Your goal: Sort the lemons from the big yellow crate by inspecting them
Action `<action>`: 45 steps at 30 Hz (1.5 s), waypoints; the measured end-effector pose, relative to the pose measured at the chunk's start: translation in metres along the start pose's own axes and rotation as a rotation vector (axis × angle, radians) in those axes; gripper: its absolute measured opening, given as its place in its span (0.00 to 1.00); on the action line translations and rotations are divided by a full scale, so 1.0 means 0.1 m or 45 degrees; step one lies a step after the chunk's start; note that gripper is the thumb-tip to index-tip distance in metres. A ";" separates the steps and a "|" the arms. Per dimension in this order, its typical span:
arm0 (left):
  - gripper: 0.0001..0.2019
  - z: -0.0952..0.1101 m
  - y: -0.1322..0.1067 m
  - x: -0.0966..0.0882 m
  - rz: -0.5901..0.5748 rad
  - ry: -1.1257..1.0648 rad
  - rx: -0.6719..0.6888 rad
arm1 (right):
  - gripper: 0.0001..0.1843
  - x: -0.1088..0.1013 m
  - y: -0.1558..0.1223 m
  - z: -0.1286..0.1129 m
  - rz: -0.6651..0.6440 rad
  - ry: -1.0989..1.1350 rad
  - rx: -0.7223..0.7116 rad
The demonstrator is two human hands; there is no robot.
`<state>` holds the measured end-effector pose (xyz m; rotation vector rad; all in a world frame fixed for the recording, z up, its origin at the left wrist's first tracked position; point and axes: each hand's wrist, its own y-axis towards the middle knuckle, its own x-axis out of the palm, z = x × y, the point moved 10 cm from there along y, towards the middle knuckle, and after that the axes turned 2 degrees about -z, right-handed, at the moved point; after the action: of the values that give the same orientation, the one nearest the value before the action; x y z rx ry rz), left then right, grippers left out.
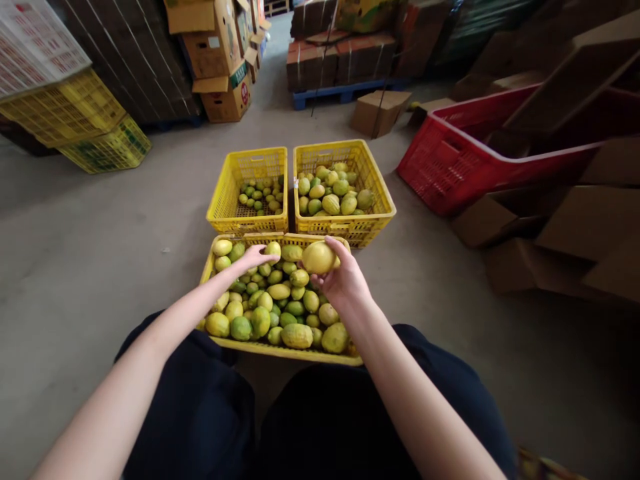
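A large yellow lemon rests in my right hand, whose fingers curl around its right side and underneath. My left hand pinches a smaller yellow lemon between thumb and fingers. Both hands are over the far half of a yellow crate full of yellow and green lemons of mixed sizes. Some are long and bumpy, like the lemon at the near side. Beyond it stand two more yellow crates: the left crate holds small greenish lemons, the right crate bigger ones.
On the right a red crate holds cardboard, with loose cardboard boxes beside it. Stacked yellow crates stand at the left. Cartons and a loaded blue pallet are at the back. My knees flank the near crate.
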<state>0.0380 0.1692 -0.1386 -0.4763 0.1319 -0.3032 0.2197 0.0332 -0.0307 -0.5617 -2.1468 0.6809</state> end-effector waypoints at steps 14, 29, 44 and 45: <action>0.15 0.76 -1.29 0.32 -0.346 -1.526 -0.062 | 0.14 0.34 -0.06 0.36 -0.271 0.063 0.057; 0.16 0.84 -1.18 0.16 -0.079 -1.224 0.526 | 0.15 0.66 0.00 0.20 -0.403 -0.467 -0.859; 0.14 0.97 -1.34 0.18 -0.301 -1.108 0.478 | 0.24 0.91 -0.73 0.18 -0.752 -1.033 -1.218; 0.14 0.97 -1.34 0.18 -0.309 -1.099 0.480 | 0.23 0.92 -0.75 0.19 -0.766 -1.067 -1.242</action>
<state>0.0397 0.0923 0.0092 -0.2148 -0.8164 -0.3279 0.1389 0.0259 0.0577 -0.0298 -3.1733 -0.6510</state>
